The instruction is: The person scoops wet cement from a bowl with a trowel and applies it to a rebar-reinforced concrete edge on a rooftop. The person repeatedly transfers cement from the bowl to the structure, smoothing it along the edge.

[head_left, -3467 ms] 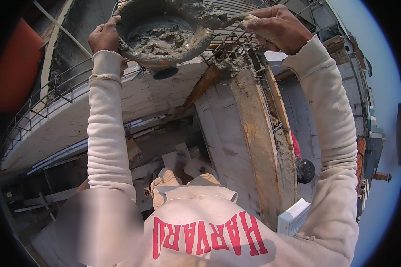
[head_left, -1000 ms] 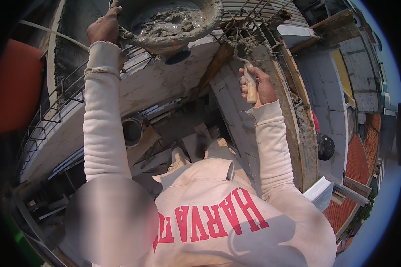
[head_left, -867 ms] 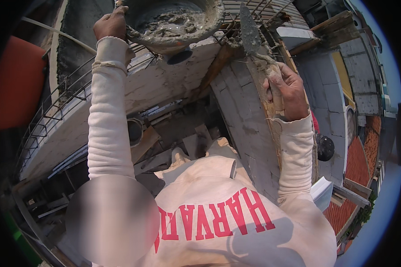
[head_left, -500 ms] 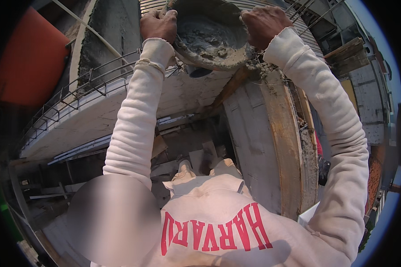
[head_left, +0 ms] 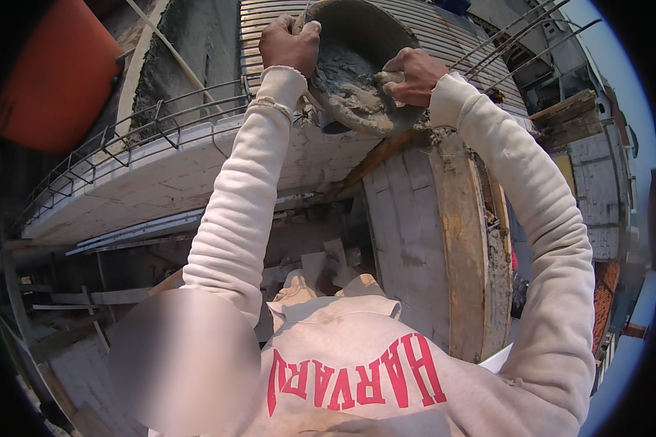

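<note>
A round bucket [head_left: 368, 120] with wet grey mortar [head_left: 350, 80] in it tilts toward me at the top of the view. My left hand [head_left: 290, 45] is closed on its left rim. Over the right part of the bucket's mouth is my right hand [head_left: 415, 79], its fingers curled together and smeared with grey. What those fingers hold, if anything, I cannot make out. Below the bucket, a dark rounded object [head_left: 334, 127] shows only in part. Mortar also lies on top of the wooden formwork [head_left: 459, 240], just below my right hand.
A curved rebar cage [head_left: 135, 135] runs along the white block wall [head_left: 138, 178] at left. Rebar rods [head_left: 514, 40] stick out at upper right, beside a corrugated sheet [head_left: 444, 36]. A large orange container [head_left: 58, 80] stands far left. Boards lie in the deep space below.
My right hand has left the bucket's right rim and moved inward over its mouth. My left hand keeps its grip on the rim. The whole view has shifted slightly.
</note>
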{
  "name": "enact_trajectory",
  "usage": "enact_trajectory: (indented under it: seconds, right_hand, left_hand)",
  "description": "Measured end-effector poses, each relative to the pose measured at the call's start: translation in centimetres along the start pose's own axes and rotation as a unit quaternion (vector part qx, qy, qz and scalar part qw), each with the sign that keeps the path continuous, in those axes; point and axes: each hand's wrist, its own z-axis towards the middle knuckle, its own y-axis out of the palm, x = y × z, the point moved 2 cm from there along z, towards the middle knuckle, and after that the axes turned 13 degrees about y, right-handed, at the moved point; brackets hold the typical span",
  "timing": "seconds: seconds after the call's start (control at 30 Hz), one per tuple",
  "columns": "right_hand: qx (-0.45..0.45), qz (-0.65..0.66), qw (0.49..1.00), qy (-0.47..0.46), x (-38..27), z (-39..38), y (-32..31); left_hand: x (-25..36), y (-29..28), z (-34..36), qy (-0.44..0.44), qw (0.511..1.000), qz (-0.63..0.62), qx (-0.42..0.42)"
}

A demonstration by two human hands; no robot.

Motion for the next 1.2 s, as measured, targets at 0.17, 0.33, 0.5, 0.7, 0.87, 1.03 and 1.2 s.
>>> enact_trajectory:
  seconds: [0.17,0.33,0.5,0.7,0.87,1.03,1.2]
  right_hand:
    - [-0.070,0.160,0.984,-0.015,1.5,-0.5,0.5]
    - [-0.169,0.301,0.937,0.052,1.2,-3.5,-2.5]
    - [-0.142,0.324,0.934,0.043,1.7,-4.2,-3.5]
    - [-0.138,0.344,0.926,0.070,3.2,-5.0,-4.9]
    - [-0.087,0.372,0.921,0.073,6.6,-6.9,-6.3]
    - [-0.090,0.382,0.907,0.154,10.4,-10.5,-8.6]
    - [-0.100,0.406,0.878,0.233,17.4,-14.1,-8.0]
  left_hand:
    - [1.8,1.2,0.7,-0.007,1.000,0.008,-0.003]
    - [1.4,0.9,1.0,-0.027,1.000,0.005,0.001]
    - [-1.0,-0.2,0.8,-0.045,0.998,0.033,0.023]
    - [-4.2,-0.9,0.9,-0.072,0.997,-0.009,0.038]
    - [-3.5,-1.4,1.2,-0.102,0.993,-0.017,0.051]
    - [-5.0,-1.3,2.5,-0.117,0.992,-0.006,0.053]
    - [-6.5,-0.8,3.5,-0.121,0.992,-0.002,0.040]
